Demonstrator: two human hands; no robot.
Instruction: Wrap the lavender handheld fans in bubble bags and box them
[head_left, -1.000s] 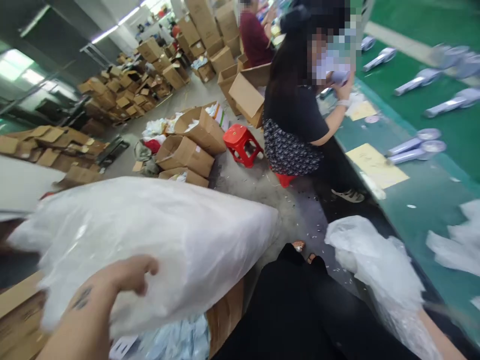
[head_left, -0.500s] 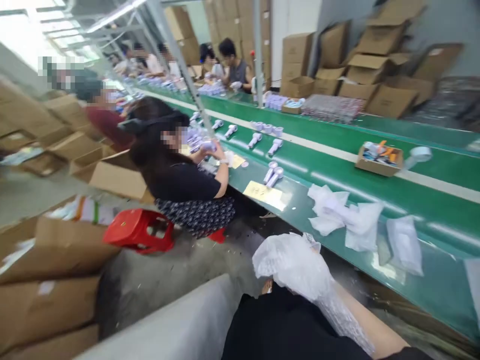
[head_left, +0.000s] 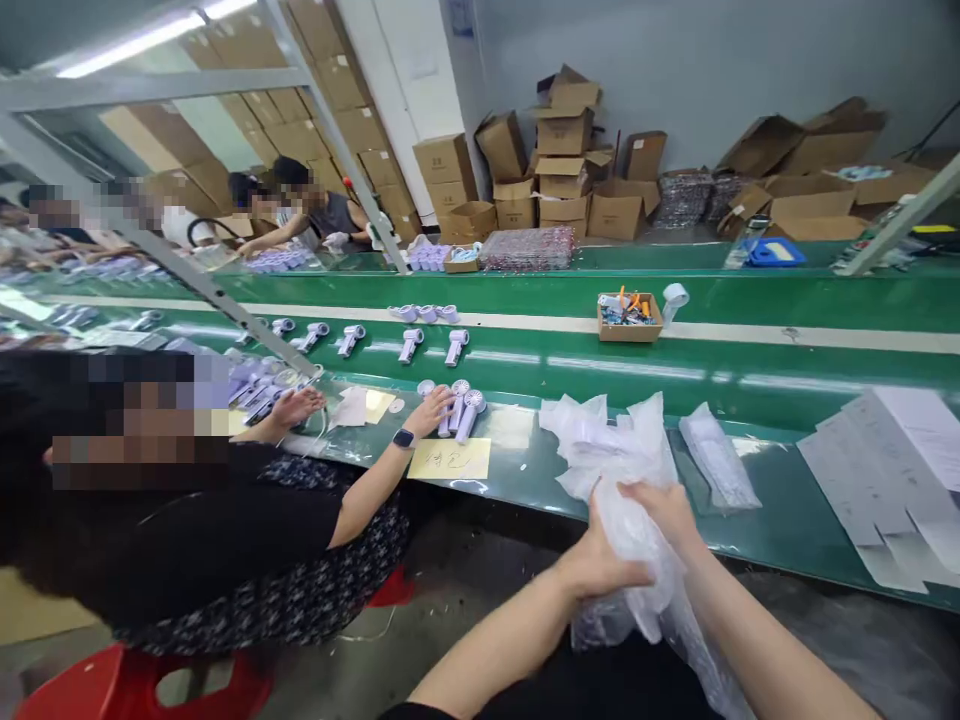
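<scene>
In front of me a crumpled bunch of translucent bubble-wrap bags [head_left: 637, 540] hangs just over the near edge of the green bench. My left hand [head_left: 600, 565] grips it from the left, fingers closed. On its right side, my right hand [head_left: 664, 510] is closed on the same bunch. Behind my hands several white packing bags [head_left: 600, 435] lie on the bench, overlapping the bunch in view. To their right rests a wrapped item [head_left: 718, 460] in a clear bag, its contents blurred by the plastic.
At left a seated co-worker's hand [head_left: 435, 408] touches lilac handheld fans [head_left: 469, 415] beside a yellow paper [head_left: 450, 460]. More fans line the green conveyor [head_left: 525, 370]. Flat white cartons [head_left: 885, 485] lie at right. A small parts box [head_left: 630, 318] sits farther back. A red stool [head_left: 90, 690] stands lower left.
My view has swung right toward the bench. The large white sack by my left hand has left view. My left hand has joined my right on the bubble-wrap bags. The co-worker has reached toward the fans.
</scene>
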